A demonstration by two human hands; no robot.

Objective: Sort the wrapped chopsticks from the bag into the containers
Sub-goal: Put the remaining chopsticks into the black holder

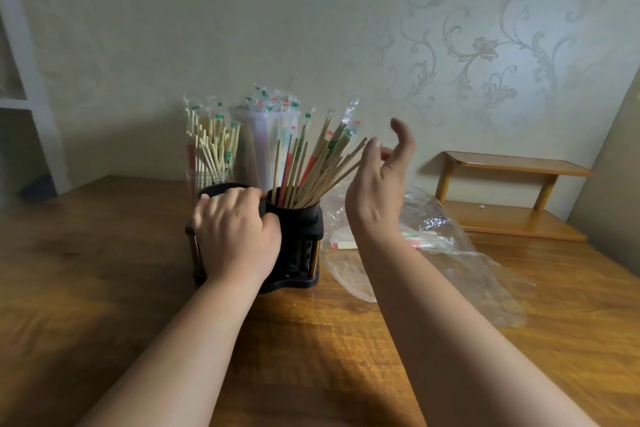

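Left hand [235, 236] grips the black chopstick holder [298, 218] by its left cup. Right hand [381, 191] hovers empty, fingers loosely apart, at the holder's 2 o'clock. A few wrapped chopsticks [346, 244] lie in the plastic bag [450, 253] at 3 o'clock. They look light, stiff and slick-sleeved, so probably best pinched mid-length.

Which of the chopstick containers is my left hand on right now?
The left hand grips the black holder's left cup, the only empty-looking one; the right cup, glass jar and white tub hold chopsticks.
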